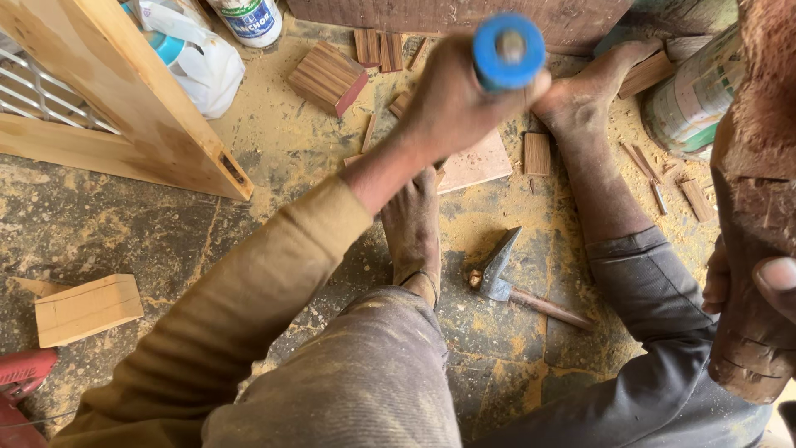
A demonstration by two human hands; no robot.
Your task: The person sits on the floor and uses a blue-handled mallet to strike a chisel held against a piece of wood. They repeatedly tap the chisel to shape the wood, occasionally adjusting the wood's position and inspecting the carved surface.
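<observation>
My left hand [452,104] is raised toward the camera, closed around a tool with a blue round handle end [508,51]; the rest of the tool is hidden behind the fist. My right hand [759,282] grips a rough, dark brown chunk of wood [759,191] at the right edge, thumb on its near face. My bare feet [414,232] rest on the dusty floor below. A hammer [507,278] with a wooden handle lies on the floor between my legs.
Sawdust covers the stone floor. A pale wooden frame [141,108] stands at the upper left beside a white plastic bag [207,66]. Small wood blocks [328,77] and offcuts lie at the top. A pale block [87,309] sits left, a tin can [692,99] right.
</observation>
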